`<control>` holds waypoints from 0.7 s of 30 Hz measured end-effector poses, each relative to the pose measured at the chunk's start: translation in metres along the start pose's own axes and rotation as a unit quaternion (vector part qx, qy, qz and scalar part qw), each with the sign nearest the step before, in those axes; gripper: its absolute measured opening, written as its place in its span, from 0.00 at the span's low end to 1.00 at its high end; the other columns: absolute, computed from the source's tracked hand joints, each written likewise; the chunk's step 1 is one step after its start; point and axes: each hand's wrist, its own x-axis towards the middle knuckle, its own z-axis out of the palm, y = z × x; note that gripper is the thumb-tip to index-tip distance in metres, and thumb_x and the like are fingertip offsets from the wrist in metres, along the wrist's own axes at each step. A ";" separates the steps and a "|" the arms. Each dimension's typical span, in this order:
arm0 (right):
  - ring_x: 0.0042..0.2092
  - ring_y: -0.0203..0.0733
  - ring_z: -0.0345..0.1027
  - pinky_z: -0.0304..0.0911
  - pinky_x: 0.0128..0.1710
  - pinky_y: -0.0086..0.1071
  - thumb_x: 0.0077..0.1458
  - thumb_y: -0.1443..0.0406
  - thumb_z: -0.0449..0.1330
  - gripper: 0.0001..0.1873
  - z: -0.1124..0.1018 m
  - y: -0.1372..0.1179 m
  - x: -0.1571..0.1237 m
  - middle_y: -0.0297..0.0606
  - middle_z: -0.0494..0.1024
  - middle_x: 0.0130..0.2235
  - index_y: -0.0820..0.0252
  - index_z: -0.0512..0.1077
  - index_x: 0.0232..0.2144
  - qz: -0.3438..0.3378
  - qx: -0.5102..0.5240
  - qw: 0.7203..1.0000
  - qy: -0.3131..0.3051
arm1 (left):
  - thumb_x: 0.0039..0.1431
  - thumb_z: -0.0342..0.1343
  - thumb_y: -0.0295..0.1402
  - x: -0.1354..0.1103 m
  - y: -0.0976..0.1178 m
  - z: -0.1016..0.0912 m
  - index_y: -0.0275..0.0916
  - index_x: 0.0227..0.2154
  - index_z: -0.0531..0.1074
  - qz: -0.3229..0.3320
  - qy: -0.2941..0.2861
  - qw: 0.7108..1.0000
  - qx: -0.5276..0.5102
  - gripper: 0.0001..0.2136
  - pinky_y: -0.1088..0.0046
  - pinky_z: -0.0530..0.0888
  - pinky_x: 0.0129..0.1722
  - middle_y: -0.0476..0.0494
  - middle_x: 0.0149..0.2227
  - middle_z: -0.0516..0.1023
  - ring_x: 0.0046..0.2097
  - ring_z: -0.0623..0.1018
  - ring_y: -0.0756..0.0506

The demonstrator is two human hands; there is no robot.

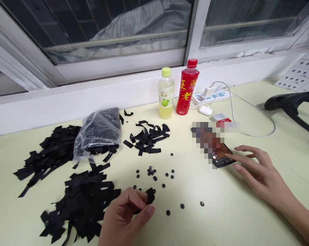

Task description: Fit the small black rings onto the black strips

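Between the thumb and fingers of my left hand (128, 213) is a short black fabric strip (150, 195), its end sticking out past the fingertips. My right hand (262, 174) is at the phone (222, 159), fingers stretched out, the index fingertip at the lit screen. Part of the phone is blurred out by a mosaic. Small round black buttons (163, 186) lie scattered on the table between the two hands. Left of my left hand lies a loose heap of black strips (84, 201).
Behind are another strip heap (51, 150), a clear plastic bag (99, 131) of black material and a smaller strip pile (149, 136). A yellow-green drink bottle (166, 94), a red bottle (187, 87), a power strip (221, 96) and a white cable (273, 119) stand or lie along the wall.
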 end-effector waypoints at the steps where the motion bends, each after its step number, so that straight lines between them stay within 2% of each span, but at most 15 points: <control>1: 0.71 0.68 0.82 0.89 0.66 0.62 0.89 0.47 0.61 0.21 0.001 -0.003 0.000 0.49 0.84 0.72 0.38 0.93 0.63 0.008 0.004 1.000 0.004 | 0.43 0.93 0.64 0.004 0.000 -0.002 0.44 0.23 0.76 -0.005 -0.016 1.000 -0.007 0.36 0.71 0.78 0.31 0.47 0.35 0.79 0.31 0.69 0.48; 3: 0.72 0.69 0.81 0.89 0.64 0.60 0.88 0.46 0.62 0.21 0.003 -0.008 0.000 0.50 0.83 0.73 0.40 0.92 0.63 0.012 0.006 1.000 -0.003 | 0.44 0.93 0.66 0.011 -0.001 -0.007 0.43 0.24 0.75 -0.014 -0.055 0.998 -0.021 0.37 0.73 0.76 0.31 0.48 0.34 0.76 0.32 0.69 0.47; 5: 0.74 0.70 0.79 0.89 0.66 0.61 0.87 0.44 0.63 0.23 0.005 -0.011 0.000 0.51 0.81 0.75 0.40 0.91 0.67 0.009 0.002 1.000 -0.018 | 0.42 0.93 0.67 0.015 -0.002 -0.007 0.43 0.23 0.75 -0.018 -0.084 0.996 -0.032 0.39 0.71 0.79 0.35 0.47 0.34 0.75 0.35 0.73 0.45; 10: 0.79 0.74 0.77 0.81 0.76 0.70 0.87 0.41 0.61 0.27 0.008 -0.016 0.001 0.51 0.79 0.79 0.37 0.88 0.74 -0.005 -0.026 0.999 -0.041 | 0.42 0.94 0.66 0.012 -0.004 -0.002 0.43 0.28 0.83 -0.013 -0.050 0.997 -0.058 0.35 0.70 0.81 0.41 0.42 0.39 0.82 0.43 0.82 0.40; 12: 0.79 0.75 0.77 0.80 0.77 0.73 0.87 0.41 0.61 0.27 0.007 -0.018 0.002 0.52 0.79 0.79 0.37 0.88 0.74 -0.013 -0.036 0.998 -0.047 | 0.44 0.93 0.66 0.014 -0.005 -0.005 0.43 0.29 0.85 -0.014 -0.068 0.997 -0.044 0.34 0.69 0.82 0.42 0.41 0.39 0.83 0.44 0.83 0.38; 14: 0.80 0.76 0.76 0.78 0.77 0.74 0.87 0.42 0.62 0.26 0.005 -0.021 0.002 0.52 0.80 0.79 0.37 0.89 0.73 -0.023 -0.039 0.997 -0.055 | 0.45 0.92 0.67 0.019 -0.006 -0.011 0.43 0.28 0.87 -0.008 -0.116 0.993 -0.012 0.33 0.66 0.84 0.43 0.40 0.37 0.83 0.44 0.83 0.37; 16: 0.80 0.76 0.77 0.78 0.77 0.74 0.86 0.43 0.63 0.26 0.004 -0.023 0.002 0.51 0.81 0.79 0.36 0.89 0.73 -0.031 -0.041 0.997 -0.061 | 0.50 0.89 0.69 0.023 -0.007 -0.017 0.43 0.29 0.88 0.010 -0.141 0.990 0.008 0.33 0.65 0.85 0.43 0.41 0.35 0.81 0.41 0.81 0.38; 19: 0.80 0.76 0.77 0.79 0.75 0.74 0.87 0.42 0.63 0.26 0.004 -0.024 0.002 0.51 0.80 0.80 0.35 0.89 0.73 -0.042 -0.047 0.996 -0.065 | 0.58 0.84 0.73 0.024 -0.007 -0.018 0.43 0.30 0.89 0.025 -0.141 0.989 0.027 0.33 0.66 0.84 0.41 0.42 0.32 0.80 0.38 0.79 0.40; 21: 0.80 0.77 0.76 0.80 0.75 0.74 0.87 0.42 0.62 0.26 0.005 -0.024 0.002 0.52 0.79 0.80 0.35 0.89 0.73 -0.050 -0.054 0.995 -0.070 | 0.57 0.84 0.73 0.022 -0.008 -0.015 0.44 0.30 0.91 0.017 -0.124 0.992 0.036 0.33 0.66 0.86 0.42 0.41 0.33 0.83 0.39 0.81 0.39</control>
